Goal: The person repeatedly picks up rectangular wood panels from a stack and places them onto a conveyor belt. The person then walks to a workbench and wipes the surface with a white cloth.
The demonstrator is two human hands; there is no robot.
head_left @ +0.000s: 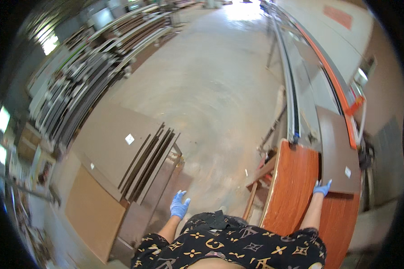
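From the head view, my right hand [322, 188] in its blue glove rests at the near edge of a dark brown panel [338, 150], fingers spread and pressed flat on its corner rather than curled round anything. That panel lies ahead of this hand on the long machine table [306, 85], which runs away from me with an orange rail [334, 74] along its far side. Under my right forearm and just to the hand's left is a reddish wood-grain board [294, 184]; the brown panel sits beside it, and the two look to be touching along one edge.

My left hand [179, 205], also gloved, hangs open and empty out to my left, fingers loosely spread over the concrete floor [211, 89], holding nothing. Below and beyond it stands a low stack of brown sheets [112, 139] with several dark narrow strips [150, 161] lying across the top.

To do this well I judge I should keep my right palm flat and push evenly, so the panel slides straight along the table instead of twisting against the red board. One hand at a corner may swing it, so bringing my left across to the other near corner would steady it. I'd keep fingertips off the seam between the boards.
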